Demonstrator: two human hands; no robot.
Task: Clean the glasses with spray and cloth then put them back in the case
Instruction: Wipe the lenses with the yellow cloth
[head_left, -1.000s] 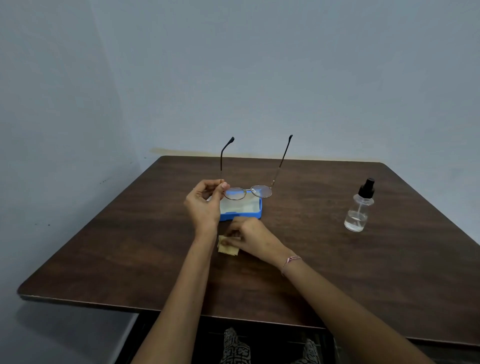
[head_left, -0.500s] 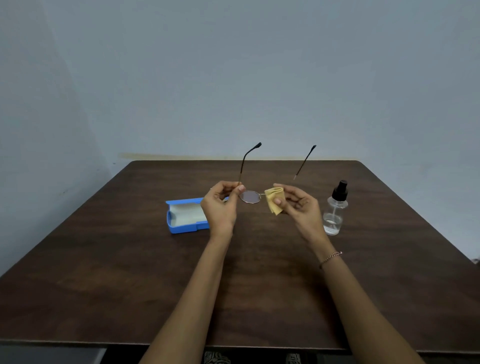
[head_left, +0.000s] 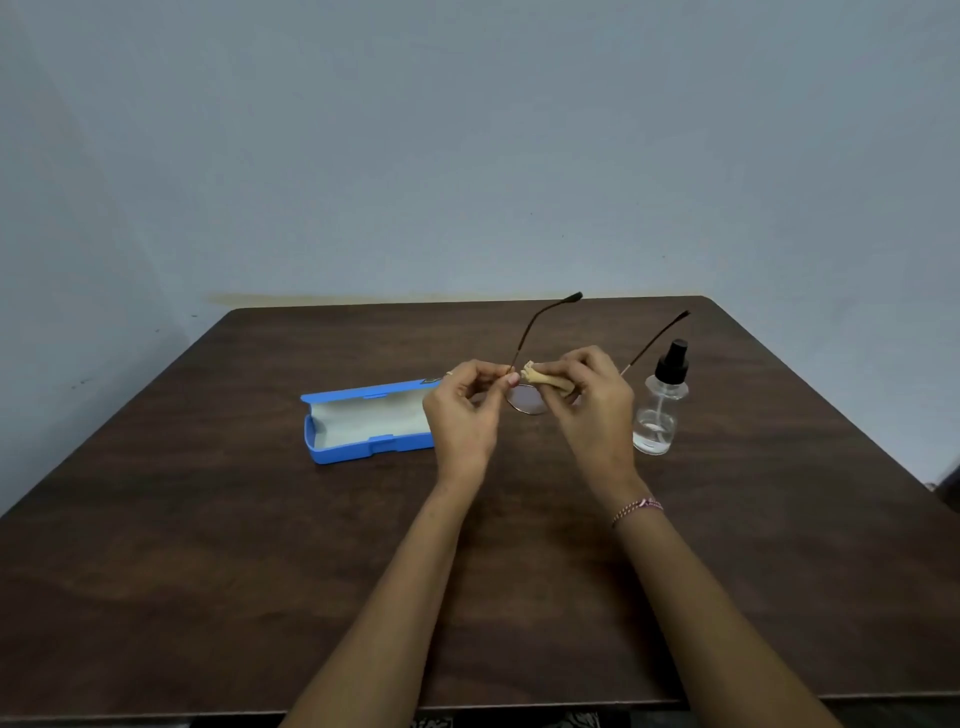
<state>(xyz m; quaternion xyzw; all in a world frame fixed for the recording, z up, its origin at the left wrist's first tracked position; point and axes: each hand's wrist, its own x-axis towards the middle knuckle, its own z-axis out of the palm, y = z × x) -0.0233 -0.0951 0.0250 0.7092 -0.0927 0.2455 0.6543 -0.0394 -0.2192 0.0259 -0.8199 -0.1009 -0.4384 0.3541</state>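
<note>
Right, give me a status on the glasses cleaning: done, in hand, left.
Done: the blue case lies open and empty. Whether spraying happened cannot be told; the spray bottle stands capped.
In hand: left hand holds the glasses; right hand rubs the yellow cloth on a lens.
Left: finish wiping, fold the glasses, case them.

Surface (head_left: 260, 545) dark brown, faint wood grain. Case (head_left: 363, 422) bright blue outside, pale off-white lining. Cloth (head_left: 545, 378) pale yellow, bunched. Glasses (head_left: 527, 400) thin gold-brown rim, clear lens, brown arms ending in black tips. Spray bottle (head_left: 655, 415) clear glass, clear liquid low inside, black pump top. Bracelet (head_left: 638, 508) pink and white, braided look, on right wrist. Wall (head_left: 467, 145) plain grey-blue, yellowish stain along bottom edge
</note>
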